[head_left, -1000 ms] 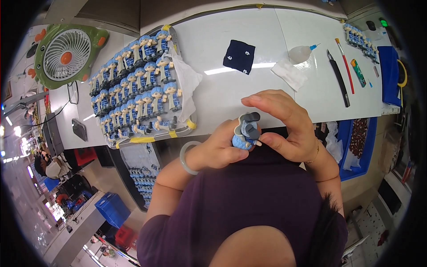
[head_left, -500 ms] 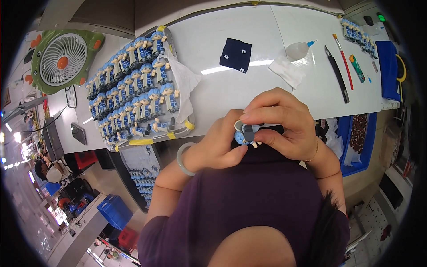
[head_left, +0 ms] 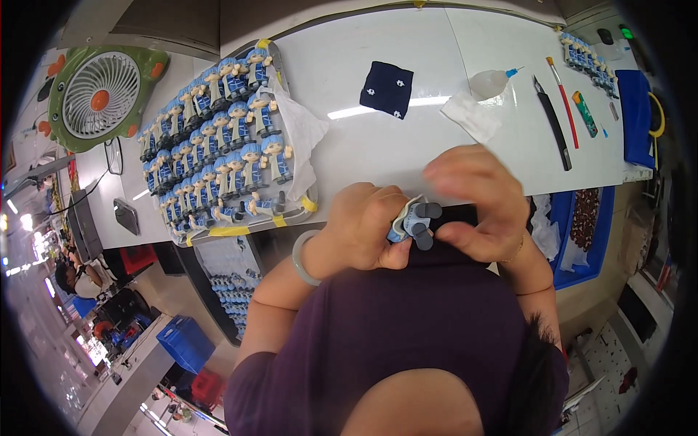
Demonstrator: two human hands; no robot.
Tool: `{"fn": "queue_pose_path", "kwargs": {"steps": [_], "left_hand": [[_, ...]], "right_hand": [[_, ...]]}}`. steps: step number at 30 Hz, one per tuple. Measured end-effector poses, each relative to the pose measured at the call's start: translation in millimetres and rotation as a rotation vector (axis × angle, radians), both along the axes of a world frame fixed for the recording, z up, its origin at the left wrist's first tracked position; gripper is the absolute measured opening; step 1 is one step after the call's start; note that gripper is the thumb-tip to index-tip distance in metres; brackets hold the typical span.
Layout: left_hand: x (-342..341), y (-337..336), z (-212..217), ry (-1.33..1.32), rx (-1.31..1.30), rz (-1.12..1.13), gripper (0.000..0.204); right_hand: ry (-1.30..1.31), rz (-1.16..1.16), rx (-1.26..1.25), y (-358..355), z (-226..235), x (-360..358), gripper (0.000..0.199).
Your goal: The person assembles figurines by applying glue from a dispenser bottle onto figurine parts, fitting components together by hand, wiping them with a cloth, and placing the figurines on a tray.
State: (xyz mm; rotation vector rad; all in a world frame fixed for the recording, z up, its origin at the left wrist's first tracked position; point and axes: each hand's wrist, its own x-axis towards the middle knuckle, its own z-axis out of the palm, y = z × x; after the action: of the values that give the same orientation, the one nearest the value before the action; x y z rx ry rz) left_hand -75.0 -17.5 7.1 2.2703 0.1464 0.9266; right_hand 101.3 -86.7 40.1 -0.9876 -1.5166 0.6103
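Note:
My left hand (head_left: 365, 224) is closed around a small figurine (head_left: 416, 224) at the table's front edge. The figurine lies tipped over, its two dark grey shoe soles turned up, with light blue and cream parts below them. Most of its body is hidden by my fingers. Just to its right, my right hand (head_left: 488, 203) is slightly blurred, with thumb and fingers spread apart and nothing seen between them. Its thumb tip is close to the shoes; whether it touches them I cannot tell.
Rows of blue-haired figurines fill a tray (head_left: 309, 206) at left, beside a green fan (head_left: 102, 98). Farther back lie a dark cloth (head_left: 387, 90), white tissue (head_left: 471, 118), a squeeze bottle (head_left: 488, 83), a craft knife (head_left: 554, 127) and a brush (head_left: 565, 109). A blue bin (head_left: 600, 243) stands lower right.
My right hand has let go of the figurine and moved a little right, its fingers opening. In my left hand the figurine has turned, so both soles now show.

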Motion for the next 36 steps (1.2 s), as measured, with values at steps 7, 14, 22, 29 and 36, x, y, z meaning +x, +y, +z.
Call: {"fn": "queue_pose_path", "kwargs": {"steps": [7, 14, 22, 29, 36], "left_hand": [[-3.5, -2.1, -7.6, 0.007, -0.052, -0.006, 0.041], [-7.3, -7.7, 2.1, 0.088, -0.212, 0.070, 0.039], [-2.1, -5.8, 14.5, 0.148, -0.254, 0.024, 0.044], [6.7, -3.5, 20.5, 0.122, -0.363, 0.214, 0.027], [5.3, -2.7, 21.5, 0.149, -0.235, 0.260, 0.017]], "right_hand": [[0.231, -0.879, -0.110, -4.9, -39.4, 48.4, 0.052], [-0.223, -0.673, -0.445, 15.4, -57.2, 86.1, 0.051], [0.134, -0.401, -0.531, 4.1, -39.1, 66.4, 0.028], [-0.034, -0.169, -0.465, -35.8, -3.8, 32.2, 0.027], [-0.239, -0.301, -0.234, -41.9, -3.6, 16.0, 0.033]]}}
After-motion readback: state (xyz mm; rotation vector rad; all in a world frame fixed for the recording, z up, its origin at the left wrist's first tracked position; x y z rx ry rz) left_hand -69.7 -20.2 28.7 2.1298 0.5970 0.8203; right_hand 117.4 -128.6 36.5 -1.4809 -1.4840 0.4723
